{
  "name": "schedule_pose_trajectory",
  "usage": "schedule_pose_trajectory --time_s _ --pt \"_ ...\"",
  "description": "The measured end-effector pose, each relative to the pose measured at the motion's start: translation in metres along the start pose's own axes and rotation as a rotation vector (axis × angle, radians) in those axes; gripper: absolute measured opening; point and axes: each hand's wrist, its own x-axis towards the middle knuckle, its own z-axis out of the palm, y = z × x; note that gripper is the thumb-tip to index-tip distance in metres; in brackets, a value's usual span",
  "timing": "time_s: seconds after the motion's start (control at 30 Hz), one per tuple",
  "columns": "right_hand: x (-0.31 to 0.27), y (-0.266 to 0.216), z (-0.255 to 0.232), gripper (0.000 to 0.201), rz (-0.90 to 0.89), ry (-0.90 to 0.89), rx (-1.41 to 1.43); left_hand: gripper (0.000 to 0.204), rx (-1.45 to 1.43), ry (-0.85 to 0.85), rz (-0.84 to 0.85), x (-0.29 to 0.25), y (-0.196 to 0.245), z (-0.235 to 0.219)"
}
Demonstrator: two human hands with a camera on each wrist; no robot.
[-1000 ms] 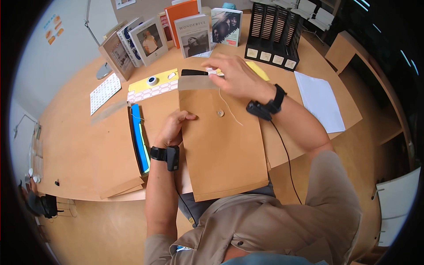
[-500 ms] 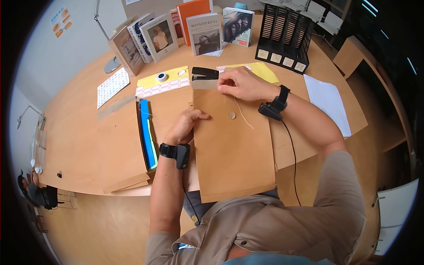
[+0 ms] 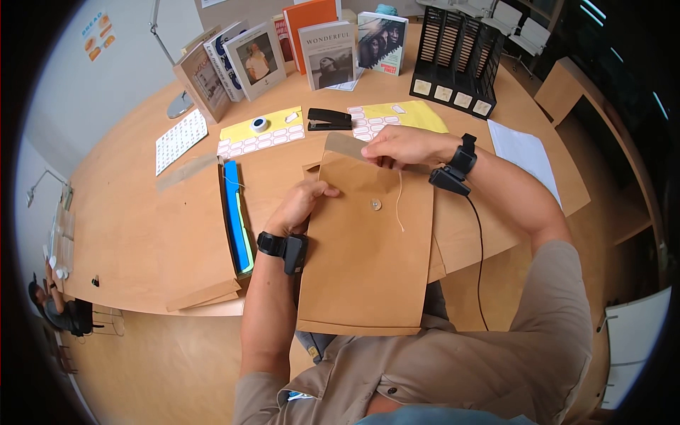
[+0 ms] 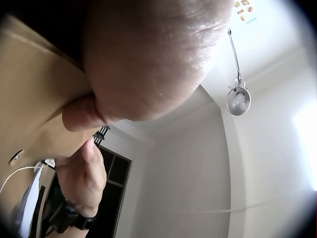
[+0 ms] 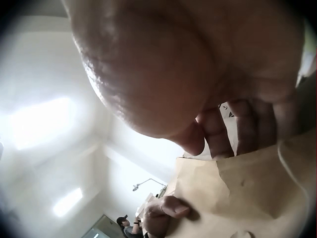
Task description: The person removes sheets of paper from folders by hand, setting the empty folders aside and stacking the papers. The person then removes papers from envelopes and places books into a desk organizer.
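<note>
A brown paper envelope (image 3: 365, 262) with a round button (image 3: 375, 205) and a loose white string (image 3: 399, 205) is held over the table's front edge and the lap. My left hand (image 3: 297, 205) grips its left side, thumb on the front, other fingers hidden behind. At the top, my right hand (image 3: 411, 147) pinches the flap (image 3: 346, 145). In the left wrist view the left thumb (image 4: 81, 115) presses on the paper. The right wrist view shows the right fingers (image 5: 218, 131) curled at the envelope's top edge.
Behind the envelope lie a black stapler (image 3: 329, 119) and yellow envelopes (image 3: 418, 115) with label sheets. Upright books (image 3: 327, 60) and a black file rack (image 3: 453, 64) stand farther back. An open folder with blue contents (image 3: 237, 212) is at left, white paper (image 3: 523, 156) at right.
My right hand has come from near the stapler down to the flap and now pinches it. The envelope's top has moved lower and the envelope tilts, uncovering the stapler. The left hand keeps its grip.
</note>
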Motion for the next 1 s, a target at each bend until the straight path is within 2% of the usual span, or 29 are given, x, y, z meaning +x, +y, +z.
schedule_pose_trajectory --time_s 0.13,0.2,0.23,0.3,0.37,0.43,0.53,0.6,0.7,0.83,0.9,0.93,1.0 --pt "-0.019 -0.013 0.000 0.032 0.105 0.004 0.096 0.033 -0.024 -0.057 -0.028 -0.005 0.006 0.003" --pt "-0.019 -0.008 -0.004 0.020 0.029 -0.028 -0.109 0.036 -0.020 -0.057 -0.045 -0.005 0.005 0.003" --pt "-0.019 -0.008 -0.004 0.020 0.030 -0.029 -0.109 0.038 -0.015 -0.057 -0.061 -0.004 0.005 0.002" --pt "-0.018 -0.008 -0.005 0.012 0.078 -0.164 -0.130 0.036 -0.054 -0.111 -0.037 0.002 -0.003 -0.001" --pt "-0.013 -0.005 -0.007 0.015 0.070 -0.202 -0.163 0.034 -0.091 -0.164 -0.013 0.004 -0.006 -0.003" --pt "-0.010 -0.002 -0.006 0.018 0.062 -0.242 -0.194 0.046 0.031 -0.314 0.058 0.000 0.001 0.000" --pt "-0.009 -0.001 -0.002 0.019 0.038 -0.228 -0.224 0.054 0.052 -0.352 0.079 0.000 -0.001 -0.001" --pt "-0.009 -0.003 0.003 0.017 -0.080 -0.171 -0.387 0.056 0.086 -0.326 0.070 -0.004 0.002 0.001" --pt "-0.017 -0.010 0.010 0.023 -0.050 -0.170 -0.406 0.059 0.142 -0.333 0.090 -0.006 0.008 0.001" --pt "-0.018 -0.003 0.010 0.027 0.033 -0.137 -0.292 0.054 0.172 -0.346 0.117 -0.012 0.013 0.006" --pt "-0.018 -0.001 0.008 0.029 0.029 -0.170 -0.208 0.060 0.136 -0.372 0.070 -0.009 0.011 -0.001" --pt "-0.022 -0.005 0.009 0.018 0.020 -0.146 -0.256 0.060 0.173 -0.368 0.102 -0.008 0.011 -0.001" --pt "-0.022 -0.004 0.008 0.015 -0.020 -0.191 -0.348 0.060 0.209 -0.366 0.132 -0.009 0.011 0.000"
